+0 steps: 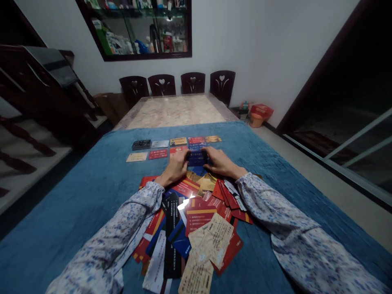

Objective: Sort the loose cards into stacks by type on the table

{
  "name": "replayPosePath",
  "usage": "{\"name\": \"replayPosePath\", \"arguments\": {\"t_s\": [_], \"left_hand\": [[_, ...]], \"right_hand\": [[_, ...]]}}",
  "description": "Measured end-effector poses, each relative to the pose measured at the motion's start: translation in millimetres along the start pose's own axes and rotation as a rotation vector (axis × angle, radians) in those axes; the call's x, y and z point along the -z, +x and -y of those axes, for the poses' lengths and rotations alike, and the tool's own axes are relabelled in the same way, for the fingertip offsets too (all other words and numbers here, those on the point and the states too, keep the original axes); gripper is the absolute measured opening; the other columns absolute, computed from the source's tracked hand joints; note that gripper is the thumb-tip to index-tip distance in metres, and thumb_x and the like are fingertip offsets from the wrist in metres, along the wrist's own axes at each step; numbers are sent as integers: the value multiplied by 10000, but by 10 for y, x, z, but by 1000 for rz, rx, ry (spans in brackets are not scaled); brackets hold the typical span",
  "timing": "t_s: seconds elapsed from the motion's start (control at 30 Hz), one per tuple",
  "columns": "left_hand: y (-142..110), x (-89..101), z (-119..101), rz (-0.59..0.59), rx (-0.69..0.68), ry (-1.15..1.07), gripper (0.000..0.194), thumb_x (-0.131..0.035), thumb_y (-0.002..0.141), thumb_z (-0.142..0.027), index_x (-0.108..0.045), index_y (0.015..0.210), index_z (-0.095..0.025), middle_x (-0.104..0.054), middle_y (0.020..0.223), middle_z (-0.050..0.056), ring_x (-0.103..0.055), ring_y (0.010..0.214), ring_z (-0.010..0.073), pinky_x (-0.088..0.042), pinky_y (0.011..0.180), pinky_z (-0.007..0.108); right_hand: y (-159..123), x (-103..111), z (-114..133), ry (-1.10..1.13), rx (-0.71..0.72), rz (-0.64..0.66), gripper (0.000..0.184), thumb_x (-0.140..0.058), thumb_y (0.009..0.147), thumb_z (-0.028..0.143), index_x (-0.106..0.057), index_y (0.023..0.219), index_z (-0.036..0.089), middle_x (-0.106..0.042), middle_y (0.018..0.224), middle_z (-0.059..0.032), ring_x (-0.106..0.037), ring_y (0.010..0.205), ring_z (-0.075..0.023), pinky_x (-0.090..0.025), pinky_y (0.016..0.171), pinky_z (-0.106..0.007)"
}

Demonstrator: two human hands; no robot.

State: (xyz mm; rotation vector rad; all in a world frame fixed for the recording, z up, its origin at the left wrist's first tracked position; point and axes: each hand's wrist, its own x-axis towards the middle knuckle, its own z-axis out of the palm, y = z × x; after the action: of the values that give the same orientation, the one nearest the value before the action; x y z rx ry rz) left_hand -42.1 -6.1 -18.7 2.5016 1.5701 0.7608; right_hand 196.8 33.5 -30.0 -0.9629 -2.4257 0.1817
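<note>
My left hand [176, 168] and my right hand [221, 162] both pinch one dark blue card [197, 158], holding it by its two short ends just above the blue cloth [92, 179]. The card hovers in the second row of laid-out cards, right of a red card [158, 154] and a cream card [136, 157]. Behind it lies a row of several cards, from a black card [141, 144] to an orange card [213, 139]. A loose heap of cards [196, 220] lies between my forearms.
The blue cloth covers the near part of a long marble table [174, 111]. Several dark chairs [192, 83] stand at its far end. A glass cabinet [137, 28] hangs on the wall. A wooden staircase [36, 102] is on the left, a red basket [260, 112] on the floor at right.
</note>
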Motion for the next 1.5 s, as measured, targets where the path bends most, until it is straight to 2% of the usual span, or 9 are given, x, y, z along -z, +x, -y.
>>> {"name": "replayPosePath", "arguments": {"t_s": [0.27, 0.4, 0.53, 0.73, 0.87, 1.07, 1.3, 1.5], "left_hand": [[-1, -11, 41, 4, -31, 1, 544, -561, 859, -146, -530, 1403, -138, -691, 1266, 156, -639, 1148, 287, -460, 1048, 463], [-4, 10, 35, 25, -43, 36, 599, -595, 836, -148, -504, 1427, -126, -664, 1318, 177, -605, 1222, 313, -437, 1060, 480], [-9, 28, 19, 21, -46, 54, 628, -610, 837, -158, -485, 1453, -131, -636, 1363, 197, -565, 1277, 346, -408, 1072, 529], [15, 57, 5, 17, -18, 49, 612, -625, 854, -181, -483, 1447, -133, -617, 1389, 199, -546, 1300, 344, -393, 1083, 513], [24, 84, -10, 36, -15, 66, 573, -637, 867, -205, -506, 1421, -133, -607, 1384, 195, -535, 1304, 351, -381, 1094, 528], [37, 98, -15, 20, -22, 100, 544, -660, 877, -228, -526, 1401, -167, -570, 1375, 178, -520, 1283, 349, -385, 1074, 533], [167, 158, -3, 68, -38, 101, 494, -663, 889, -241, -557, 1368, -181, -569, 1326, 155, -525, 1250, 341, -386, 1042, 515], [353, 192, 20, 141, -32, 134, 435, -670, 886, -283, -601, 1304, -188, -551, 1332, 147, -484, 1293, 352, -359, 1063, 512]], "right_hand": [[4, -16, -10, -45, 5, -31, 580, -722, 806, 161, -537, 1356, 161, -676, 1229, -169, -653, 1077, -290, -510, 879, -400], [7, -5, -23, -77, 8, -39, 582, -721, 814, 162, -538, 1367, 158, -669, 1236, -175, -638, 1111, -301, -513, 895, -416], [9, 1, -70, -84, 34, -56, 579, -735, 824, 201, -550, 1372, 182, -638, 1266, -171, -611, 1148, -311, -524, 927, -448], [34, 20, -165, -59, 119, -101, 596, -754, 832, 258, -572, 1394, 181, -550, 1347, -195, -542, 1230, -344, -517, 996, -514], [38, 47, -214, -46, 141, -82, 594, -727, 866, 295, -563, 1426, 186, -547, 1368, -198, -507, 1284, -363, -501, 1029, -543], [43, 54, -294, -11, 147, -59, 607, -692, 888, 333, -534, 1463, 219, -555, 1385, -186, -525, 1267, -364, -498, 1035, -583], [73, 63, -333, 35, 152, -92, 587, -670, 888, 279, -542, 1455, 203, -542, 1413, -192, -487, 1354, -366, -455, 1105, -596], [159, 68, -394, 28, 104, -66, 558, -695, 853, 223, -588, 1400, 206, -572, 1373, -166, -519, 1313, -338, -441, 1125, -567]]}}
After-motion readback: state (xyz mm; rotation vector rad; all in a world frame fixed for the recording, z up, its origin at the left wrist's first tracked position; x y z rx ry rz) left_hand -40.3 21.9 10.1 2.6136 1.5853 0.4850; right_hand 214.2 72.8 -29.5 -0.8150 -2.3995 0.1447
